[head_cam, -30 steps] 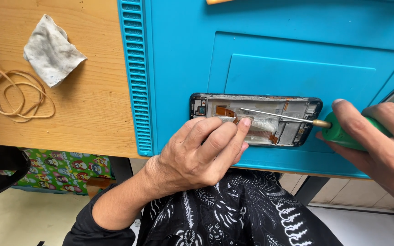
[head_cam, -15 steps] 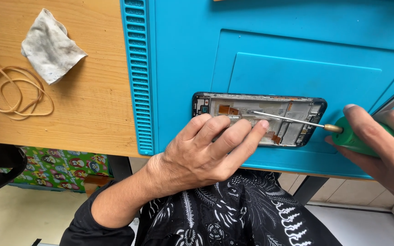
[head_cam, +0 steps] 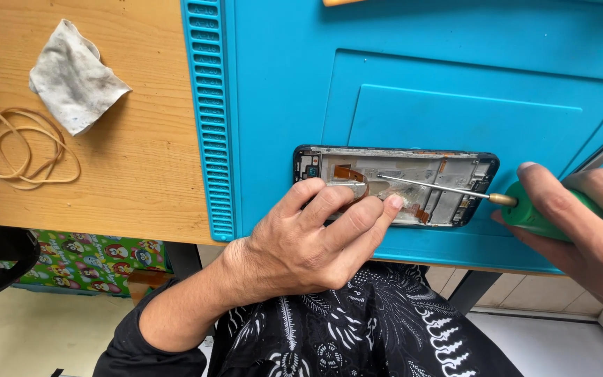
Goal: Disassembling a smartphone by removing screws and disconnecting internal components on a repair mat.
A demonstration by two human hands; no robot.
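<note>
An opened phone frame [head_cam: 455,171] with bare metal and orange flex cables lies flat near the front edge of a blue work mat [head_cam: 420,77]. My left hand [head_cam: 308,241] rests on the frame's near left part, fingers pressing on it. My right hand [head_cam: 584,220] grips the green handle of a screwdriver [head_cam: 525,209]. Its thin metal shaft reaches left across the frame, and the tip sits close to my left fingertips in the frame's middle.
A crumpled grey cloth [head_cam: 75,77] and a loop of tan rubber bands [head_cam: 15,143] lie on the wooden table [head_cam: 141,174] left of the mat. A ridged strip runs down the mat's left edge. The table's front edge is just below the phone.
The screwdriver tip has slid a little further left over the frame. My left fingers have shifted slightly on the frame's near edge.
</note>
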